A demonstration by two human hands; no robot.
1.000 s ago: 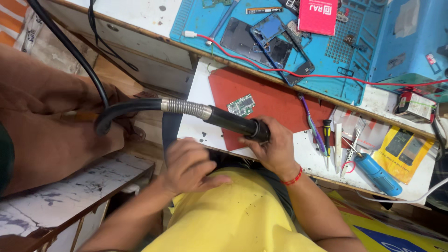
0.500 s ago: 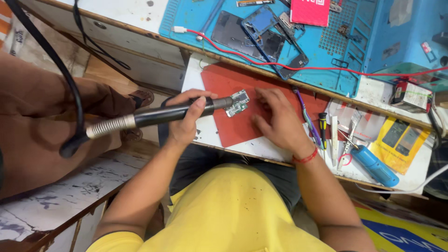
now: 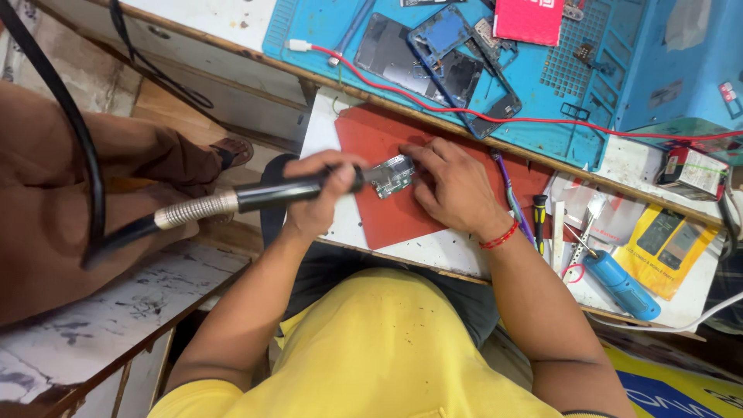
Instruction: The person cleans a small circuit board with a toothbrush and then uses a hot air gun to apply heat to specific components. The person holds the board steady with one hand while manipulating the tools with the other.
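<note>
The left hand point(image 3: 321, 197) is wrapped around the black handle of a hot-air wand point(image 3: 263, 193), whose metal-sprung hose trails off to the left past the table's near-left corner, and its nozzle end points straight at a small phone circuit board point(image 3: 391, 175). That board lies on the red work mat point(image 3: 371, 139), roughly at the mat's centre and close to the table's near edge. The right hand point(image 3: 453, 186), marked by a red wrist thread, lies flat on the mat with its fingertips point(image 3: 410, 151) pressed against the board's right and far edges; it pins the board rather than lifting it. Whether it also pinches a small tool is hidden by the fingers. Judging from this pose, the step is heating a spot on the board, and doing it well seems to call for keeping the nozzle just above the part without touching it, moving it in small circles so that no one point scorches, and keeping the bracing fingertips on the edge away from the airflow. A purple-handled tool point(image 3: 511, 197) and a blue screwdriver point(image 3: 619, 282) lie near the right wrist, while an opened phone frame point(image 3: 457, 58) rests on the blue mat point(image 3: 557, 131) along the far edge.
</note>
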